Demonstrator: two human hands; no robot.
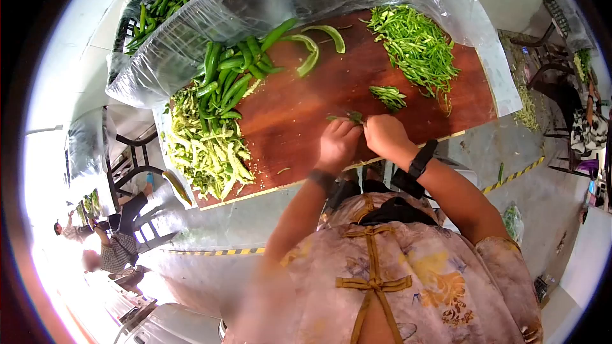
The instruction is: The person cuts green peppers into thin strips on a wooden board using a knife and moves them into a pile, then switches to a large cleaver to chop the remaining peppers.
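Observation:
Near the front edge of the red-brown board, my left hand [338, 144] is closed, its fingers curled around a small green pepper piece [354, 116]. My right hand [387, 137] is closed right beside it, fingertips meeting the piece; what it grips is hidden behind the fingers. Just beyond my right hand lies a small bunch of sliced green pepper strips [388, 97]. A larger heap of cut strips [414, 48] sits at the far right. Two split pepper halves [306, 56] rest at the back of the board.
Whole long green peppers [226, 76] pile up at the left, above a heap of pale pepper cores and seeds [207, 146]. A plastic-lined crate [191, 32] of peppers stands behind. Other people [118, 248] are at the far left. Chairs [554, 83] stand at the right.

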